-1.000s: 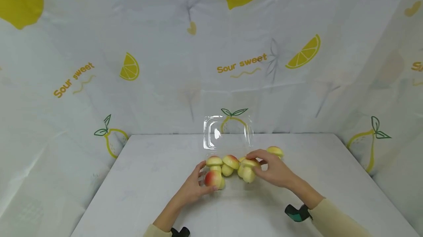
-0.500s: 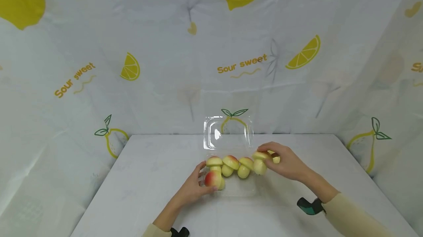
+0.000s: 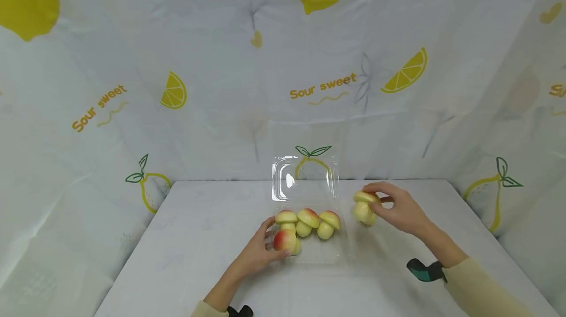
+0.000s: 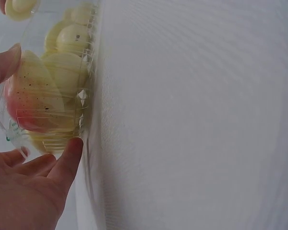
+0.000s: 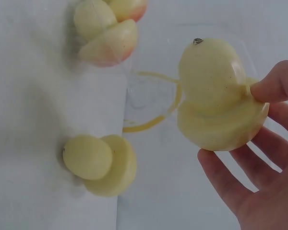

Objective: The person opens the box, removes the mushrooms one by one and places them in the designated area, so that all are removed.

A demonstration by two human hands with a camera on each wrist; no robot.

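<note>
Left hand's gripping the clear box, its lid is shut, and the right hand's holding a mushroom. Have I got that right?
Not quite: the lid isn't shut. The head view shows it standing open at the back of the clear box. The rest is right: the left hand grips the box, and the right hand holds a mushroom.

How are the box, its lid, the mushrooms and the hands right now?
Clear box: open
Lid: raised, behind the box
Boxed mushrooms: four, uncovered
Held mushroom: gripped by its cap
Loose mushroom: resting on the table
Left hand: holding the box's side
Right hand: holding one mushroom
</note>
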